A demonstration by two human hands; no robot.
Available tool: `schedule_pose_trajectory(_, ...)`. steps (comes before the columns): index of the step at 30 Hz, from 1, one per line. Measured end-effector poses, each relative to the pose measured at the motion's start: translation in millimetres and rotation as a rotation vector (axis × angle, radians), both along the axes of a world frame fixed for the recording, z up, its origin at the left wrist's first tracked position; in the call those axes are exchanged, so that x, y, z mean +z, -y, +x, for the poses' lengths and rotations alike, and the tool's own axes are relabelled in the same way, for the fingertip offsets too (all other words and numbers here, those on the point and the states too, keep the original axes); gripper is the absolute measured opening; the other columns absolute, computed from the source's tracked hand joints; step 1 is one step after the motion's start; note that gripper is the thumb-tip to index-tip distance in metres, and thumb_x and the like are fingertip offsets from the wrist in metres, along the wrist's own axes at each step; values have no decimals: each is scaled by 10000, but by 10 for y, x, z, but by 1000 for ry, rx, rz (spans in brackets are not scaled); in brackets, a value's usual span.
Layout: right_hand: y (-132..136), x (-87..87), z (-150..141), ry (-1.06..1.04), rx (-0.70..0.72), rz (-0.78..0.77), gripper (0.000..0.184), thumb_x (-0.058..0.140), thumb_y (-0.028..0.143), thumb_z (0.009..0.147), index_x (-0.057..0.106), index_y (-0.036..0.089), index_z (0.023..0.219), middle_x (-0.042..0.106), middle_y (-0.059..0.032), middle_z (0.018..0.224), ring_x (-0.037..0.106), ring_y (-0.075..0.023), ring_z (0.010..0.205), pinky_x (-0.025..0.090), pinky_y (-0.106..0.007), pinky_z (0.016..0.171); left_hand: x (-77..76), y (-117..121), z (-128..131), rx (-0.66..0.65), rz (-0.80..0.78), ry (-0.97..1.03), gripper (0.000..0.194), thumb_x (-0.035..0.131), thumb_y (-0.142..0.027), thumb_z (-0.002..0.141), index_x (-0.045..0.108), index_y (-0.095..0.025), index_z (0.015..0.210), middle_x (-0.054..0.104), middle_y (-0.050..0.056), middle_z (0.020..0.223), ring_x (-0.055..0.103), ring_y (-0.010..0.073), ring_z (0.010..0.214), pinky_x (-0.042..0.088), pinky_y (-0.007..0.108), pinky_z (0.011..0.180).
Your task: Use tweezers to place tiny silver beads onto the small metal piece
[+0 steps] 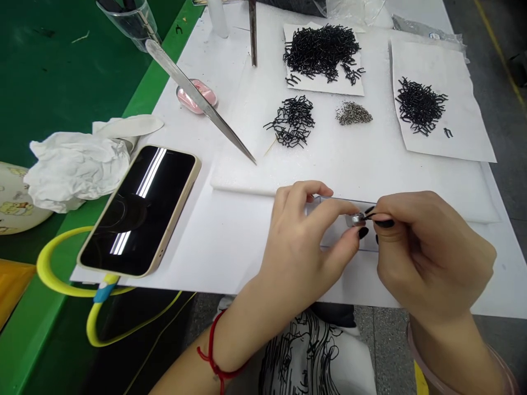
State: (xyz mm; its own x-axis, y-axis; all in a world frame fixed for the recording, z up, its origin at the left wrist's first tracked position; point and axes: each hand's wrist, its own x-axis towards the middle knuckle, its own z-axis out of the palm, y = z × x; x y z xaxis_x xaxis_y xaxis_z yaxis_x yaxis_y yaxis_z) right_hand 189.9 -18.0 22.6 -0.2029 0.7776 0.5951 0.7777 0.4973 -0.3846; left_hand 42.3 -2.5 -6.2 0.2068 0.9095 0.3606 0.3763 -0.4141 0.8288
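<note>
A white-topped desk (pixel 230 236) fills most of the view, with a green surface (pixel 45 82) to its left and a grey floor (pixel 480 33) marked by a yellow line (pixel 500 49) beyond its right edge. On the desk lies a thick white foam sheet (pixel 272 170). It carries a loose cluster of short black forked pieces (pixel 294 122), a little mound of tiny metallic parts (pixel 354 113), and two papers: the far paper (pixel 325 88) under the largest black heap (pixel 323 52), and the right paper (pixel 457 109) under another black heap (pixel 422 107). At left are a long pointed metal tool (pixel 201 101), a phone (pixel 140 214) with a yellow cable (pixel 53 274) at its lower end, and a crumpled white tissue (pixel 78 170).

The small metal piece (pixel 355 219) sits between the two hands, near the foam's front edge and over a clear plastic tray (pixel 370 241). It is silvery, rounded and shiny; fingertips cover too much of it to tell its full shape. The left hand (pixel 302 241) pinches it between thumb and index finger, the other fingers curved loosely over the tray. The right hand (pixel 436 252) has its fingers pressed tightly together on a slim dark piece (pixel 371 215), whose tip meets the metal.
</note>
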Motion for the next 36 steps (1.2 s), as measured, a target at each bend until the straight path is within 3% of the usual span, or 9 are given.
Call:
schedule_pose_trajectory(25, 0, 0, 9, 34, -18, -8, 314, 472, -42, 883, 553, 258, 930, 609, 22, 764, 581, -166, 704, 397, -326, 579, -2, 3, -4, 4, -19, -39, 152, 660, -240, 863, 696, -234, 1010, 566, 71, 1094, 524, 222, 1062, 475, 387, 922)
schedule_pose_trajectory(31, 16, 1, 8, 23, -17, -20, 285, 482, -53, 876, 563, 218, 913, 602, 10, 763, 570, -151, 719, 412, -309, 616, -5, 2, -1, 2, -17, -30, 155, 658, -239, 862, 697, -229, 1012, 563, 76, 1093, 515, 219, 1085, 464, 382, 941)
schedule_pose_trajectory(36, -30, -25, 17, 8, 28, 30, 260, 544, -49, 837, 581, 205, 883, 604, 23, 728, 576, -137, 669, 391, -281, 547, 0, -3, 6, 2, -8, -33, 153, 651, -234, 865, 703, -209, 1007, 565, 88, 1086, 520, 223, 1060, 462, 373, 927)
